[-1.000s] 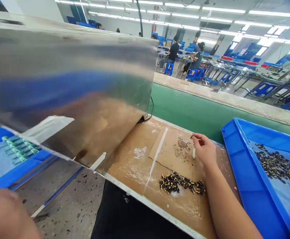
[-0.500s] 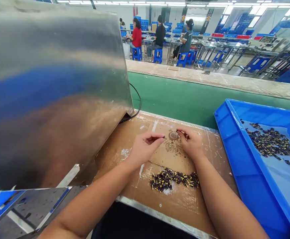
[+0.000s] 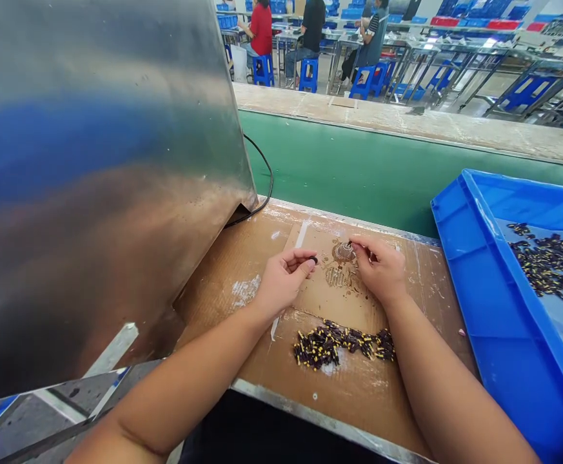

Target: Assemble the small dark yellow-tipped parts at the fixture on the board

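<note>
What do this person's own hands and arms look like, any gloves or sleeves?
The left hand and right hand are bare and ungloved. No sleeve covers either forearm, and no watch, bracelet or cable shows. Dark clothing is visible over the lap.

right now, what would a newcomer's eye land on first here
Probably the big shiny metal housing filling the left side. Next, the deep blue bin at the right, holding many small black-and-yellow parts, and the similar pile on the cardboard between the forearms.
</note>
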Available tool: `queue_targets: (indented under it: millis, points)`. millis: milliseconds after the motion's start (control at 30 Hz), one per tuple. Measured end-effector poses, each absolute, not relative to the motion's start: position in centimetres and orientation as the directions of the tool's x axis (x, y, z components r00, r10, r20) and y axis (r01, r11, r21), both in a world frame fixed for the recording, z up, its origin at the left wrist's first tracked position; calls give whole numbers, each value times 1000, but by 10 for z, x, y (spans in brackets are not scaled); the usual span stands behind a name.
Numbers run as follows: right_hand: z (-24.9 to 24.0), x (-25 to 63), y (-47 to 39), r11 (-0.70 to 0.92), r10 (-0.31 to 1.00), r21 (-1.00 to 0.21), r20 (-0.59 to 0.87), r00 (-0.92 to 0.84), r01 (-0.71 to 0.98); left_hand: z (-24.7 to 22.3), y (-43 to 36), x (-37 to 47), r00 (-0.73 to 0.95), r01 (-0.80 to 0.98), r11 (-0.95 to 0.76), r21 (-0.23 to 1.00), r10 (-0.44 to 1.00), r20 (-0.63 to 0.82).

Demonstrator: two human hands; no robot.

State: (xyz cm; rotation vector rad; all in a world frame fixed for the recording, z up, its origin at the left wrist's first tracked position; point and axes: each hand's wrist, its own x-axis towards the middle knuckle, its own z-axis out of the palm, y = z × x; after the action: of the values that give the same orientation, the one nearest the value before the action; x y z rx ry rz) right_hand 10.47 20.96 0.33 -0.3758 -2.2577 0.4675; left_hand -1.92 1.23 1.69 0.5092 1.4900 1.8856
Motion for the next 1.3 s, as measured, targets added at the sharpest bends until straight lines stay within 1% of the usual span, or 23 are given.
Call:
queue_targets:
  millis: [233, 433, 500, 633, 667, 800, 900, 933, 1033, 1100, 1167, 1233, 1300]
  points:
    - [3, 105, 208, 897, 395, -421, 635, -664, 131, 19, 10, -14, -690, -227, -94, 969, 717, -92]
    - [3, 105, 207, 894, 407, -427, 638, -654, 140, 18, 11, -14, -685, -245, -100, 964, 722, -99]
    - [5, 106, 204, 886, 429, -440, 656, -621, 147, 17, 11, -15, -693, -268, -115, 957, 713, -109]
    - [12, 108, 199, 871, 490, -450, 756, -434, 199, 16, 12, -16, -695, -340, -139, 930, 704, -148]
    - [14, 109, 199, 868, 496, -447, 757, -425, 216, 16, 12, -16, -694, -346, -143, 927, 705, -150]
    - [20, 111, 198, 881, 467, -410, 671, -576, 237, 17, 12, -15, -690, -356, -150, 923, 708, -151]
    - [23, 111, 196, 900, 435, -373, 755, -491, 223, 19, 12, -14, -689, -379, -167, 910, 708, -157]
    - [24, 111, 195, 904, 428, -360, 763, -485, 231, 20, 12, -14, -688, -387, -174, 906, 708, -158]
    - [25, 109, 191, 891, 455, -357, 713, -534, 282, 21, 12, -13, -686, -405, -181, 896, 708, -167]
    - [28, 109, 187, 878, 478, -384, 729, -490, 285, 22, 11, -13, -685, -410, -178, 895, 707, -174]
    - [32, 109, 181, 855, 519, -451, 739, -429, 258, 22, 11, -12, -683, -411, -179, 894, 710, -172]
    - [38, 110, 174, 794, 603, -563, 678, -421, 230, 22, 10, -11, -679, -411, -185, 892, 715, -164]
    - [46, 113, 166, 677, 702, -715, 557, -444, 174, 22, 9, -11, -669, -412, -191, 891, 727, -154]
